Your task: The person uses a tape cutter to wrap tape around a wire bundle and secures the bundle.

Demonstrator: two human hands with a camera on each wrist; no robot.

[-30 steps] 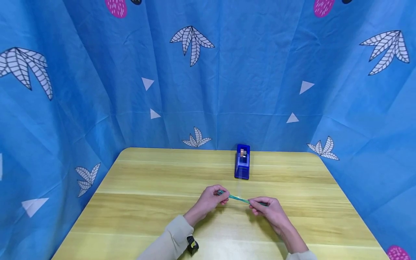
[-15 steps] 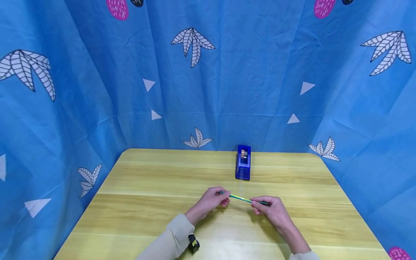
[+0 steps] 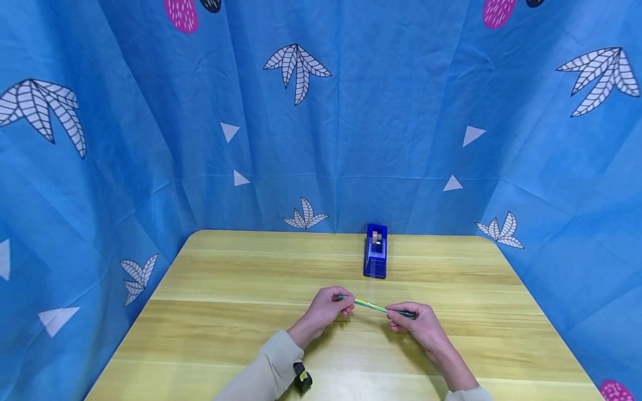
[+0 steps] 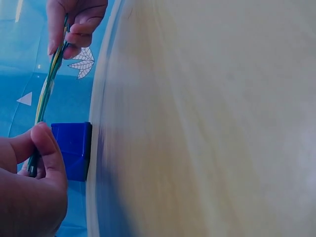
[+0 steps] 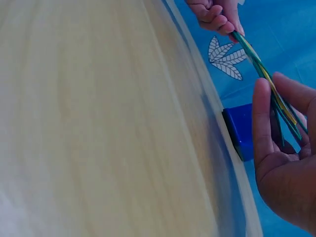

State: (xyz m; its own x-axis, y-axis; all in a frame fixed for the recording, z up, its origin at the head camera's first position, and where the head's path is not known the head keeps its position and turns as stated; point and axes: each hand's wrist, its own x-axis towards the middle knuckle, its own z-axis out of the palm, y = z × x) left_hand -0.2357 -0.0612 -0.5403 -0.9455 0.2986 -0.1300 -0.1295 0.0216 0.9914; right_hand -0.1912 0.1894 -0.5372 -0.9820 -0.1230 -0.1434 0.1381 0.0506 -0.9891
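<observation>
A slim bundle of green and yellow wire-like strands [image 3: 370,306] is stretched between the two hands above the table. My left hand [image 3: 325,311] pinches its left end between thumb and fingers. The right hand [image 3: 420,327] grips the other end, whose loose tips stick out past the thumb. In the left wrist view a pale patch shows midway along the bundle [image 4: 46,96]; I cannot tell what it is. Beyond the hands stands a blue tape dispenser [image 3: 375,260], apart from both. The right wrist view shows separate strand ends fanning out inside the right hand [image 5: 289,170].
The wooden table [image 3: 225,317] has rounded far corners. Behind it hangs a blue patterned curtain [image 3: 391,111], which also covers both sides. A small black device [image 3: 302,380] sits at the left sleeve. The dispenser stands near the table's far edge.
Both hands stay nearly in place with the bundle between them. More yellow shows along it now than one second ago. The head view has shifted very slightly.
</observation>
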